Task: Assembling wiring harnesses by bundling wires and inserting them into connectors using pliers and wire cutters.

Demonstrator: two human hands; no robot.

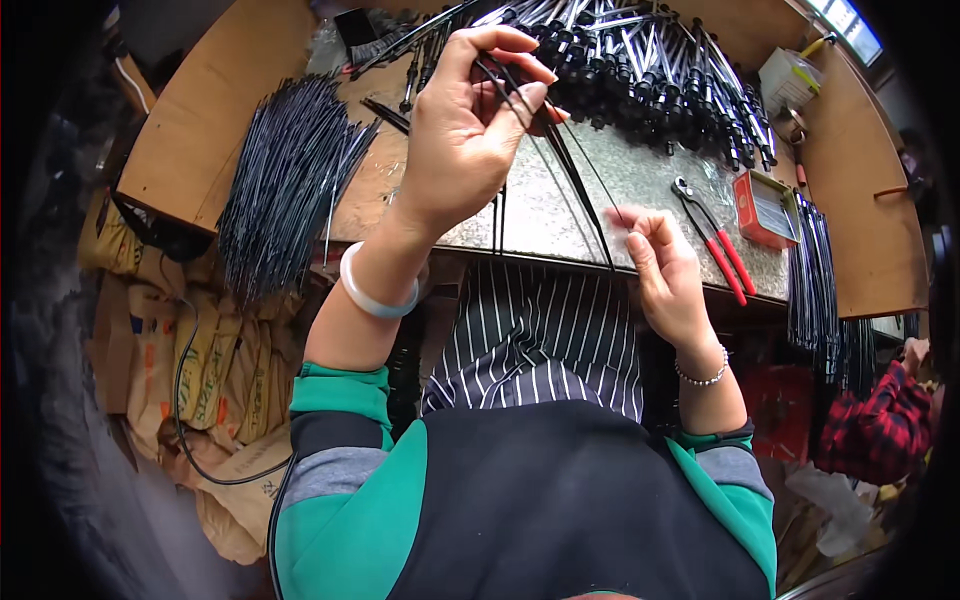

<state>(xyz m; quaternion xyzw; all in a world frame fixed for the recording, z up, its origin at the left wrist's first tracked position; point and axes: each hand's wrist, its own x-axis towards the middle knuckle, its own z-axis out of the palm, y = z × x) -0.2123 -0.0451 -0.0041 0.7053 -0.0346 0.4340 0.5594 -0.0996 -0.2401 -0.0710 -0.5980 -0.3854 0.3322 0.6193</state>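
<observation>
— Left hand (pixel 470 125)?
— Raised over the worktop (pixel 560 215), fingers pinched on the top ends of a few thin black wires (pixel 575 185). White bangle (pixel 375 290) on that wrist.
— And the wires themselves?
— Hanging from that pinch, running down and to the right across the speckled worktop, toward its near edge.
— Right hand (pixel 665 275)?
— Lower, at the near edge, fingertips closed on the lower part of the same wires. Bead bracelet (pixel 703 375) on the wrist.
— Around them?
— Far side: heap of black rods with plug ends (pixel 650 70). Left: big bundle of dark wires (pixel 285 180) fanned over a wooden board, hanging off the edge. Right of the right hand: red-handled pliers (pixel 715 240), lying flat, then a small red tin (pixel 765 208). Further right: another dark bundle (pixel 815 280) draped over the edge.
— Below the worktop?
— Striped apron across the lap; yellow-brown sacks (pixel 190 360) at the left. Red plaid sleeve (pixel 880 425) of another person at the far right.
</observation>
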